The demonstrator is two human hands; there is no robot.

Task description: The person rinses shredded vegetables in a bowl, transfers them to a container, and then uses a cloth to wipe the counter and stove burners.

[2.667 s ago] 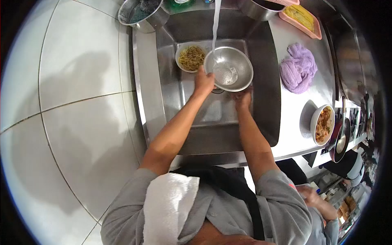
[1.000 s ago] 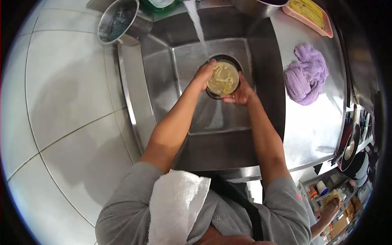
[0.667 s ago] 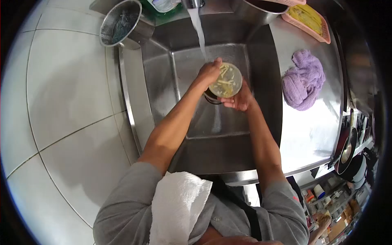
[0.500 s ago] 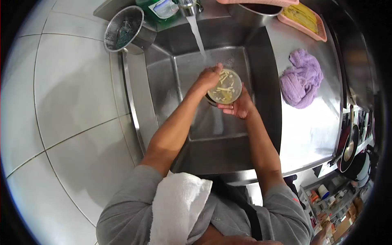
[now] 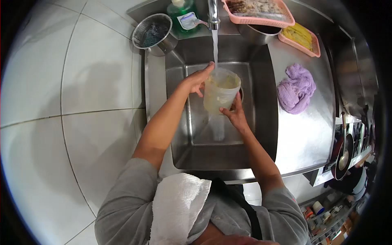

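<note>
A translucent plastic tub [image 5: 220, 100] with pale yellowish contents or residue inside is held over the sink, its mouth facing up and away from me. My right hand [image 5: 236, 115] grips it low on the right side, thumb on the near wall. Beside the tub's left wall, my left hand [image 5: 196, 81] has its fingers apart, fingertips close to the rim and the running water. The stream [image 5: 215, 47] drops from the faucet [image 5: 213, 18] into the tub's mouth.
The steel sink [image 5: 220, 157] surrounds both hands. At its back left stand a metal pot [image 5: 163, 44] and a green soap bottle [image 5: 179, 14]. A purple cloth [image 5: 297, 90] lies on the right counter, with pink baskets [image 5: 265, 18] behind, one holding yellow pieces [image 5: 298, 36].
The tub has come under the stream and tipped so its side shows; earlier its top with pale yellow strips faced me. My left hand has let go of the rim. The view has shifted.
</note>
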